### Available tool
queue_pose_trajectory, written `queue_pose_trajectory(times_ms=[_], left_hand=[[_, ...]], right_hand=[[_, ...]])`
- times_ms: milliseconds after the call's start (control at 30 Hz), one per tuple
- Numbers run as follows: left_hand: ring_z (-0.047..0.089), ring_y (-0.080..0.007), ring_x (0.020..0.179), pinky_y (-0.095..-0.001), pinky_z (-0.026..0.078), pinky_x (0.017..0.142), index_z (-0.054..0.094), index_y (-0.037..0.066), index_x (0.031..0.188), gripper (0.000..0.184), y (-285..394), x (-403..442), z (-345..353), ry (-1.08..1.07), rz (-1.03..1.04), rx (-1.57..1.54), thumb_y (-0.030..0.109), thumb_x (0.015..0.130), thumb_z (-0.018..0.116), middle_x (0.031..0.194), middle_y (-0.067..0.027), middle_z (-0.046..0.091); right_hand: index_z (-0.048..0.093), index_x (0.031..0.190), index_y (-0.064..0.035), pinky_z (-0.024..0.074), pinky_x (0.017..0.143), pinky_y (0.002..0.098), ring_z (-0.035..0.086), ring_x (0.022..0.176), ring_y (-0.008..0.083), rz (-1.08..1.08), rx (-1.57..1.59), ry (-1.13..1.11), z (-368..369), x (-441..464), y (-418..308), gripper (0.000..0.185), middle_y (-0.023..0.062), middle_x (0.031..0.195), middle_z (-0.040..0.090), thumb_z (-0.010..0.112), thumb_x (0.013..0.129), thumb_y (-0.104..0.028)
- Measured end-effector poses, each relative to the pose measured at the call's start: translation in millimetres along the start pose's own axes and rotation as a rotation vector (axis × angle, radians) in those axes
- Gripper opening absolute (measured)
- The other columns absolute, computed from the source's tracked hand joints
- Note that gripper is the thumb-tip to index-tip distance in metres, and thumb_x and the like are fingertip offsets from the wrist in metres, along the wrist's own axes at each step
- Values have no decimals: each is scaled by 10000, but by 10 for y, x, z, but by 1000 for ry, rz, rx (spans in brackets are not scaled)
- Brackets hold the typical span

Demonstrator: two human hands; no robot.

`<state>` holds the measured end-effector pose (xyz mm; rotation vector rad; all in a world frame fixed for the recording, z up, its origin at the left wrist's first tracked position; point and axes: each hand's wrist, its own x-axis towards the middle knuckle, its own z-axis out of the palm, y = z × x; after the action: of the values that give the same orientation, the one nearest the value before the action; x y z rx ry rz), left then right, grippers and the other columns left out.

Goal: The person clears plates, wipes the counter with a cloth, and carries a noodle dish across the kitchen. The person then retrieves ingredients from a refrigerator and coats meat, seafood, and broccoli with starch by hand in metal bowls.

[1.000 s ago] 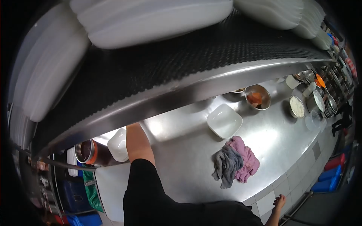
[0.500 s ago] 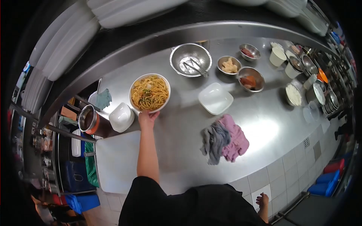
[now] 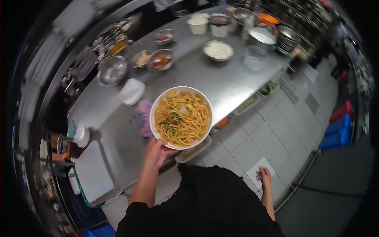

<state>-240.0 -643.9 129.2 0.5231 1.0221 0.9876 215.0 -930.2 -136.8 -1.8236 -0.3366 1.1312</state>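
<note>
At far left, a white rectangular board lies at the end of a brushed stainless-steel table, with glossy white square-sided bowls beyond it. A round steel mixing bowl stands farther along the tabletop, near a shallow white squarish dish. Beside the dish, a crumpled pink-purple cloth shows partly behind a round white bowl of yellow noodles, flecked with green. The person's left hand grips that bowl by its near rim, thumb at the edge and fingers beneath, holding it out before the table's near edge. Past it sit a steel bowl of white food and a clear plastic tub. At right, the person's right hand hangs free above the tiled floor, fingers loosely half-curled.
</note>
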Motion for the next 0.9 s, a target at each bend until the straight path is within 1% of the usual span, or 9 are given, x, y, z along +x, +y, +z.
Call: queue_pose_trajectory(times_ms=[133,233,400,467,700,767,800,867,900], left_hand=[[670,-364,949,-483,626,722,368,-45,1316,501,-825,175,1153,-187,-188,100,0,824,451,1178,-231,579],[673,-329,945,-440,633,693,367,-43,1320,500,-1375,435,1887,-360,-253,212,11,829,441,1174,-222,582],[680,-286,928,-398,632,679,362,-41,1334,525,-2058,975,3277,-572,-367,395,23,821,448,1166,-203,593],[694,-288,901,-372,635,641,350,-30,1356,539,-2422,1259,3788,-744,-360,460,32,830,450,1180,-206,597],[682,-294,960,-378,632,661,354,-2,1372,474,-3360,1819,6300,-1087,-566,756,112,936,499,1199,-202,593],[680,-267,959,-360,606,689,403,4,1352,465,-3654,2063,7134,-1396,-680,1005,247,974,522,1185,-189,604],[680,-267,959,-360,606,689,403,4,1352,465,-3837,2233,7553,-1421,-667,1014,247,974,522,1185,-189,604],[675,-249,953,-349,573,733,471,12,1305,501,-4263,2611,8356,-1709,-617,1178,398,987,508,1165,-161,623],[670,-241,948,-350,552,764,527,18,1255,563,-4477,2791,8722,-1703,-576,1184,506,979,474,1147,-137,639]], right_hand=[[572,1206,-11,500,598,277,615,723,145,-171,97,-288,10,-85,-1552,338,101,914,658,519,992,-267],[506,1241,-4,528,612,285,632,740,155,-292,262,-484,-118,46,-2171,344,108,957,658,468,1010,-257],[484,1150,7,531,554,278,645,677,169,-220,274,-271,-977,627,-2441,327,108,880,648,518,989,-275],[484,1150,23,531,548,291,644,644,175,-213,255,-136,-1417,846,-2334,308,113,866,646,563,938,-186],[494,1190,39,530,532,304,640,651,210,-208,673,327,-2958,1207,-2505,344,145,961,646,542,880,-101],[492,1195,39,529,519,305,641,651,212,-221,762,395,-3423,1337,-2614,347,148,963,649,538,879,-95],[492,1198,38,530,506,303,642,648,211,-251,831,453,-3676,1429,-2690,349,150,961,651,533,873,-84],[491,1200,37,531,493,302,642,645,211,-301,907,519,-4157,1740,-2849,353,152,959,653,528,866,-72],[491,1197,38,530,483,300,644,643,212,-282,917,614,-4400,1908,-2914,357,152,956,654,524,856,-61]])
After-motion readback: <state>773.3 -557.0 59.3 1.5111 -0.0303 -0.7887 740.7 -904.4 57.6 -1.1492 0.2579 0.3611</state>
